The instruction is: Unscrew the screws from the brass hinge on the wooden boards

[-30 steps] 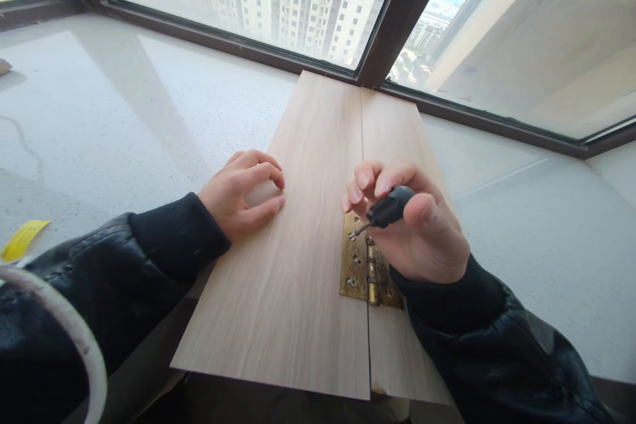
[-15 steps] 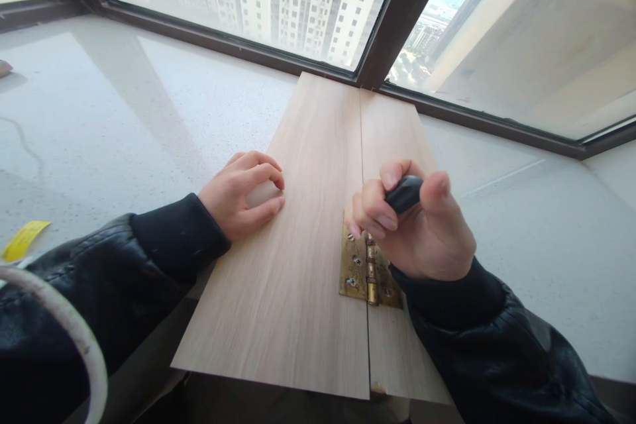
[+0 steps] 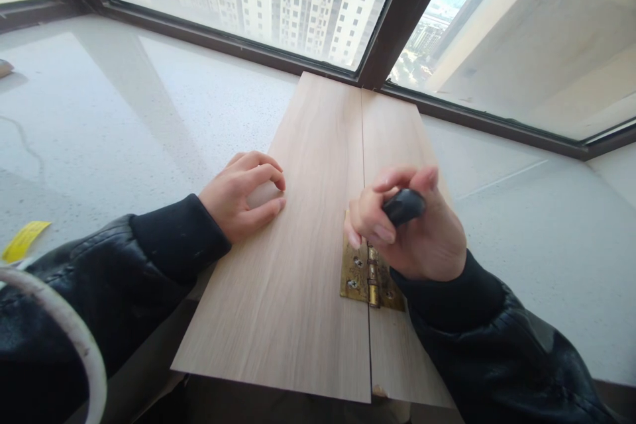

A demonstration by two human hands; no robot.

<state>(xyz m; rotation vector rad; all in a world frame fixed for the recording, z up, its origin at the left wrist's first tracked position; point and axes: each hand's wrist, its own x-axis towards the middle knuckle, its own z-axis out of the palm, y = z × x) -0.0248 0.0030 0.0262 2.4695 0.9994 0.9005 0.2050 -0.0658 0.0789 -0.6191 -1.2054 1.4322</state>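
Two pale wood-grain boards lie side by side, a wide left board and a narrow right board. A brass hinge spans the seam between them, with cross-head screws showing in its left leaf; my right hand covers its upper part. My right hand is closed around the black handle of a screwdriver, held over the hinge. The shaft and tip are hidden under the hand. My left hand rests on the left board's outer edge, fingers bent, thumb apart from them, fingertips on the wood.
The boards lie across a white speckled sill and reach the dark window frame. Their near ends overhang the sill. A white curved tube and a yellow label are at the lower left.
My right hand has turned slightly around the screwdriver, its thumb shifting left and the handle tilting a little. My left hand stays in place.
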